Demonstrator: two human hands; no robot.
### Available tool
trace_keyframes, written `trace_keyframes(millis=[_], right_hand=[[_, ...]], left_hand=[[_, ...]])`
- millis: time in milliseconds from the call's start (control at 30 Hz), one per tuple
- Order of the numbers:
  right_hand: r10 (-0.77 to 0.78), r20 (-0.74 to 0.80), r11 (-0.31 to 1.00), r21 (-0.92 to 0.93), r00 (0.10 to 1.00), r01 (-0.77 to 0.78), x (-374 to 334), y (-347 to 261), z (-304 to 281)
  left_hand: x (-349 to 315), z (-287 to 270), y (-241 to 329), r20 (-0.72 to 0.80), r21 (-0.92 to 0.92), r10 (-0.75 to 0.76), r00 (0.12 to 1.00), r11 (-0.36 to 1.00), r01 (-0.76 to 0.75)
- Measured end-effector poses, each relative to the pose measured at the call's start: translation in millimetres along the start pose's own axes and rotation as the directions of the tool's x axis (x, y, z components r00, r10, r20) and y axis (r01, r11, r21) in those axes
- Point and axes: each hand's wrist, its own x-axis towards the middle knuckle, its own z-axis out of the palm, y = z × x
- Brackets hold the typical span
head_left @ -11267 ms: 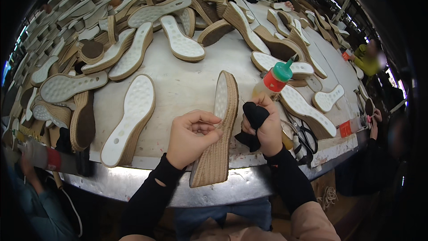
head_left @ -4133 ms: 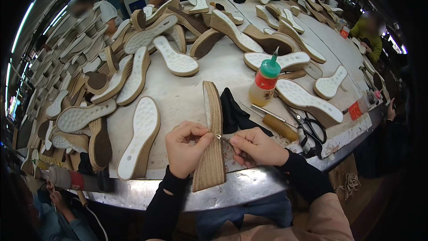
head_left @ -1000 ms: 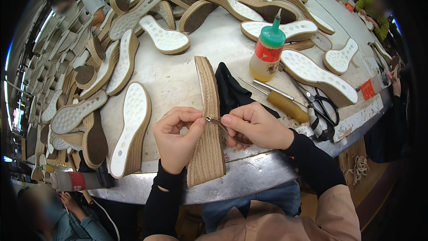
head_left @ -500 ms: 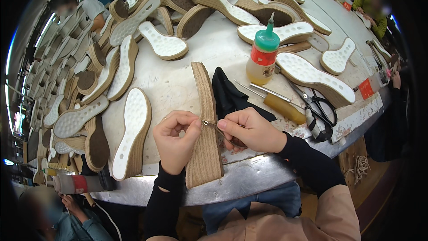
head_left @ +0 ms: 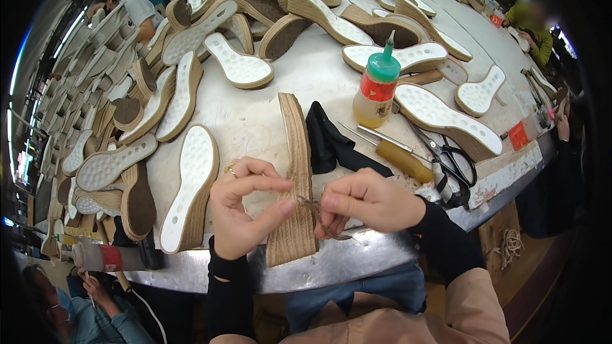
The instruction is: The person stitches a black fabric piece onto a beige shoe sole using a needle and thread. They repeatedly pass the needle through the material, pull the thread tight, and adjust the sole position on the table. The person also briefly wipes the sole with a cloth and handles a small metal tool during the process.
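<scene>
An espadrille-style wedge sole (head_left: 292,153), wrapped in tan woven rope, stands on its side before me at the table's front edge. My left hand (head_left: 247,207) is over its left side, open, thumb and forefinger apart with a gap between them. Across the wedge, my right hand (head_left: 370,204) is closed in a pinch on a slim, curved, brownish-grey piece (head_left: 320,220). One end of that piece reaches over the wedge toward my left thumb; its exact kind is blurred. Black fabric (head_left: 328,143) lies just beyond my right hand.
A glue bottle (head_left: 376,92) with green cap stands beyond an awl (head_left: 403,160) and black-handled scissors (head_left: 452,169). One white-topped wedge (head_left: 191,185) lies at left; several more are heaped behind. Other people sit around the table. A grey bottle (head_left: 115,258) is at lower left.
My left thumb and forefinger have parted from their pinch on the small metallic end. My right hand has shifted slightly right and down, still holding the curved piece.
</scene>
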Motion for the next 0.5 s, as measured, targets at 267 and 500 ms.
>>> trace_keyframes(millis=[267, 500], right_hand=[[-0.340, -0.051, 0.662, -0.722, 0.939, 0.201, -8.5, -8.8, 22.0], [-0.478, -0.056, 0.430, -0.885, 0.877, 0.178, -8.3, -5.0, 29.7]], left_hand=[[0.3, -5.6, 14.0, 0.161, -0.044, -0.097, 0.982, 0.993, 0.105], [1.0, -1.0, 9.9, 0.175, -0.050, -0.149, 0.973, 0.986, 0.160]])
